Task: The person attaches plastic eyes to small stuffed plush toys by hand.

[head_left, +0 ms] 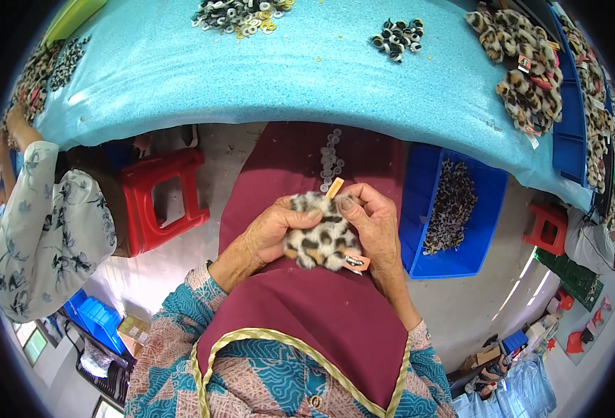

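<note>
While a maroon apron [300,303] with a gold-edged bib covers the person's front, both hands meet above it around a small plush piece [325,240]. The left hand [269,230] grasps the left side of the piece, its thumb lying across the fur; the right hand [377,226] grips the upper right, thumb pressed to the edge. The fingers of both are closed on the fabric.

At the lower right of the piece hangs an orange label [357,262] with dark lettering on it, a white strip showing beneath. A narrow yellow-orange tab [334,188] sticks up from the top edge. The fur is short and fluffy, cream with black spots and tan patches, and the shape is roundish.

Just beyond, pale translucent discs [327,164] lie in a line on the apron. To the right, a blue bin [488,216] holds many small dark-and-light pieces [452,205]. To the left are a red stool [133,202] and a co-worker's floral sleeve [53,237].

Farther off, the blue table [307,76] carries a heap of rings [241,14], a cluster of black-and-white parts [396,38] and, at right, a stack of spotted plush [530,90] bearing labels.
</note>
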`<state>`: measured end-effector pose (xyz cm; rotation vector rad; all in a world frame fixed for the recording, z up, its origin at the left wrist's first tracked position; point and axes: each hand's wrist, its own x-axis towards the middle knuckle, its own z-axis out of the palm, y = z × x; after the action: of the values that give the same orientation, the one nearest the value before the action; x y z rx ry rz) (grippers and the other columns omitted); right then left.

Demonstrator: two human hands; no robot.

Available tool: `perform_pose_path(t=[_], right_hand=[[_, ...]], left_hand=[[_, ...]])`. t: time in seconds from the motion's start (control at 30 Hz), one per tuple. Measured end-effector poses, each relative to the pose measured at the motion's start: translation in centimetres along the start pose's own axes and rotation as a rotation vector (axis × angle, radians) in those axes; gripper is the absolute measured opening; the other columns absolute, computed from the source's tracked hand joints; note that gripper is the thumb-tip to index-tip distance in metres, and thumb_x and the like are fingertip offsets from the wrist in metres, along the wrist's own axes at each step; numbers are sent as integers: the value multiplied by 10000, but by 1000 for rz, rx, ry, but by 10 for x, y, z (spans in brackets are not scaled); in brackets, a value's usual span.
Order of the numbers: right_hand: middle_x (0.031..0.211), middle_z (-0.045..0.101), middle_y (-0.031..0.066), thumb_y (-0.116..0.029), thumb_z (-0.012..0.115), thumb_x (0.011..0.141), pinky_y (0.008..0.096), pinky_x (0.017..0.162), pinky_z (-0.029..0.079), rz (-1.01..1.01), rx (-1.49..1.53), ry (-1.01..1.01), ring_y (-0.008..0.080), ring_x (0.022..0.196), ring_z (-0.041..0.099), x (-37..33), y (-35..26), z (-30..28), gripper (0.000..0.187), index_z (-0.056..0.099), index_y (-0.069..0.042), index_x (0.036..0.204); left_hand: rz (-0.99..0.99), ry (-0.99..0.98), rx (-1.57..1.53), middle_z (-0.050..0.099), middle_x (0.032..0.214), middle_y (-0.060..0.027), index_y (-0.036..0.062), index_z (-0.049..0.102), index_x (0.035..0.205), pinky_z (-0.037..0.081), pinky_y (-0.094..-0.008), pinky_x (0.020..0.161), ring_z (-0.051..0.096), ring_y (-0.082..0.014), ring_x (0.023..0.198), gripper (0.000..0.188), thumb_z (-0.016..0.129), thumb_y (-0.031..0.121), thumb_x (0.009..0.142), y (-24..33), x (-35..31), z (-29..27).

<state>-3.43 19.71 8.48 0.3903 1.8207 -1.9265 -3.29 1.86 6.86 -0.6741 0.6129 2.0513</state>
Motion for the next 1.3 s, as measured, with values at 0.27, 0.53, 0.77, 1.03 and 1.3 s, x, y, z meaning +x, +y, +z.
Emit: perform_pose_path(t=[0.27,0.53,0.77,1.03,1.3], right_hand=[[849,584,29,-205,671,810,224,673,451,34,168,73,70,765,534,-16,-3,13,318,542,-7,1023],[1064,561,72,19,702,664,288,872,445,26,116,-56,149,985,539,-19,17,20,628,433,-27,1230],[1023,601,72,-25,708,675,289,850,447,65,-225,-217,137,943,559,-19,9,15,513,494,1,1141],[798,596,24,-229,677,785,241,683,439,45,-166,-88,84,752,534,-11,-3,6,327,572,12,978],[716,576,3,-261,593,874,226,605,410,32,-8,-13,56,680,495,-17,-5,17,267,587,6,874]], left_hand=[[2,17,-55,644,945,-87,-4,586,1051,531,-326,763,632,-176,850,255,608,154,853,-3,-17,12],[114,172,97,643,932,-82,-3,581,1044,548,-301,657,641,-164,782,274,574,219,885,4,-20,15],[85,204,-115,632,957,-95,-5,567,1063,541,-310,711,630,-172,838,291,566,229,889,-6,-22,14],[18,174,-10,628,967,-112,-6,548,1090,556,-346,722,639,-203,851,323,561,250,893,-2,-25,20],[-47,47,-154,592,1083,-98,21,528,1141,491,-417,874,591,-227,1000,337,541,257,900,-4,-26,15]])
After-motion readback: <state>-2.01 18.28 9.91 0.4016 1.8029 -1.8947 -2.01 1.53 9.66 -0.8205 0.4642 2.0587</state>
